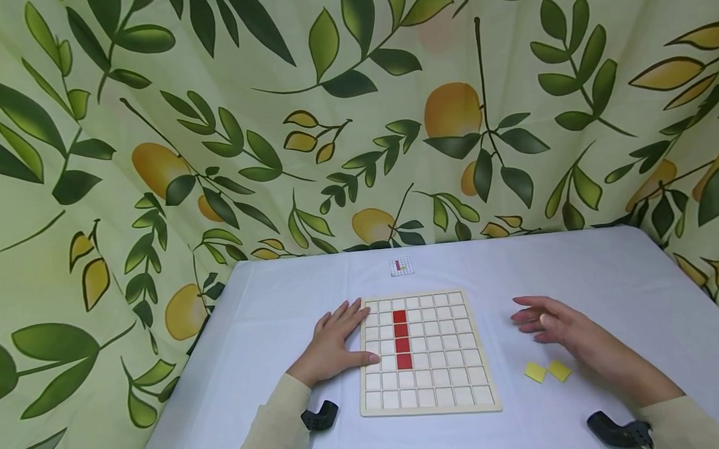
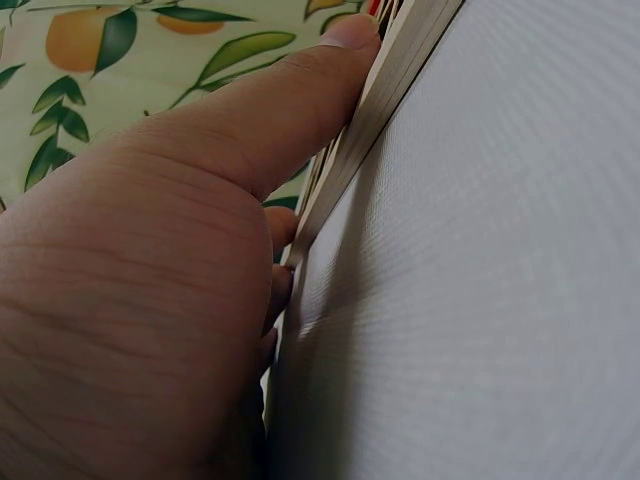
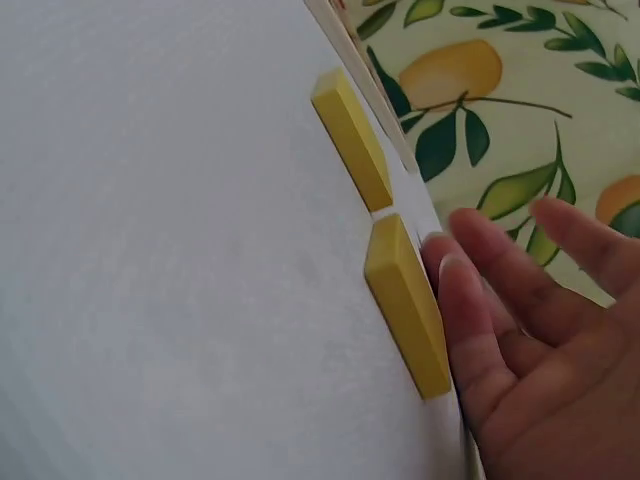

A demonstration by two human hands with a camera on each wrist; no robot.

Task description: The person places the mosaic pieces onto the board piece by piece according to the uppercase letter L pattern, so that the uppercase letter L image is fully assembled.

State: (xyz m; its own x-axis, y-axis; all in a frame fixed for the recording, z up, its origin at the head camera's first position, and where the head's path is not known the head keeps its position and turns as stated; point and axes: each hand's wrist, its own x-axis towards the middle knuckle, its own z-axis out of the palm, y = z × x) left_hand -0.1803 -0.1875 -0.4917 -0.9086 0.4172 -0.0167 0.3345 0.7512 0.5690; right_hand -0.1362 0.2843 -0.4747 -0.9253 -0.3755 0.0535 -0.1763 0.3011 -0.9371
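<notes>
A pale wooden grid board (image 1: pixel 430 410) lies on the white table, with a column of several red square tiles (image 1: pixel 403 344) set in its cells. My left hand (image 1: pixel 334 343) rests at the board's left side, thumb on the rim area and fingertips at the upper left edge. In the left wrist view, the thumb (image 2: pixel 290 95) lies along the board's wooden edge (image 2: pixel 370 125). Right of the board, my right hand (image 1: pixel 551 326) hovers with relaxed fingers and holds nothing. Just below it are two yellow square tiles (image 1: pixel 535 372), also seen as yellow tiles (image 3: pixel 405 305) in the right wrist view.
A small printed card (image 1: pixel 401 267) with a grid pattern lies behind the board. Black wrist devices (image 1: pixel 319 416) sit by both sleeves. A leaf-and-fruit patterned curtain (image 1: pixel 331 118) hangs along the table's back edge (image 1: pixel 313 257) and sides.
</notes>
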